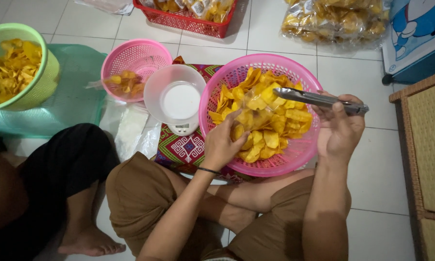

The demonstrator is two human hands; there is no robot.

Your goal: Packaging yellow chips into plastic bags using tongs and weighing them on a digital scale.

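Observation:
A large pink basket [300,155] full of yellow chips [270,137] rests on my lap and the floor. My left hand [223,145] holds open a clear plastic bag [256,108] over the basket, with some chips inside it. My right hand [340,128] grips metal tongs [314,99], whose tips reach left to the bag's mouth. I sit cross-legged in brown trousers.
A white scale with a clear bowl [176,99] stands on a patterned cloth [183,147]. Behind it are a small pink basket [133,60], a green basket of chips [38,82], a red crate [188,21] and bagged chips [335,21]. Another person's legs [72,193] sit at left. A wicker cabinet [427,150] is at right.

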